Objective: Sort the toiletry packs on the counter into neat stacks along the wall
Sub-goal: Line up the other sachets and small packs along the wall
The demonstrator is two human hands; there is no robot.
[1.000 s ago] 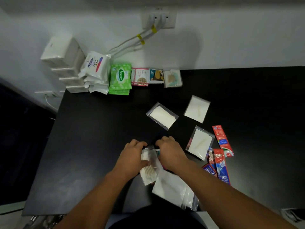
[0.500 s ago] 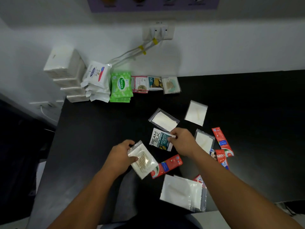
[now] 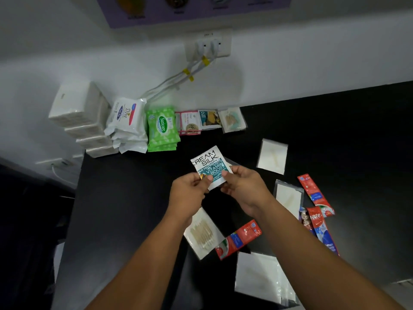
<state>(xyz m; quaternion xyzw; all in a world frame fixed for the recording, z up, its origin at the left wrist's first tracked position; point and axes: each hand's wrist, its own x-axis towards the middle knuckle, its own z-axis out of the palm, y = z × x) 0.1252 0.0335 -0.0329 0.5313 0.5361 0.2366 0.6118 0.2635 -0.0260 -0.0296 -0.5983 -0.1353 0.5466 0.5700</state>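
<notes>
- I have both hands on one sachet above the black counter (image 3: 125,198): my left hand (image 3: 187,193) pinches its lower left corner, my right hand (image 3: 243,189) its lower right edge.
- The Cream Silk sachet (image 3: 210,167) reads "CREAM SILK", "HAIR FALL DEFENSE", "VITAMIN BOOST"; the smaller print is too fine for me.
- Half a second ago only my right hand held it low by the counter, while my left gripped the cotton bud pack (image 3: 202,233), which now lies loose under my left wrist.
- Along the wall I read "Dove" on the white soap pack stack (image 3: 126,121) and "Sanicare" on the green wipes stack (image 3: 162,128).
- Next come a pink-edged Dove sachet (image 3: 188,123), a sachet with a "2" (image 3: 209,118), and a clear pouch (image 3: 232,119) whose contents I can't identify.
- The white tissue stack (image 3: 80,113) in the corner shows no legible label.
- A red toothpaste sachet (image 3: 239,239) lies beside the buds; another (image 3: 314,193) sits at right, and a third (image 3: 321,224) shows only "ate".
- Clear bags (image 3: 261,278) near me are partly cut by my right arm.
- A white pouch (image 3: 271,156) lies apart; another (image 3: 288,196) is half hidden by my wrist.
</notes>
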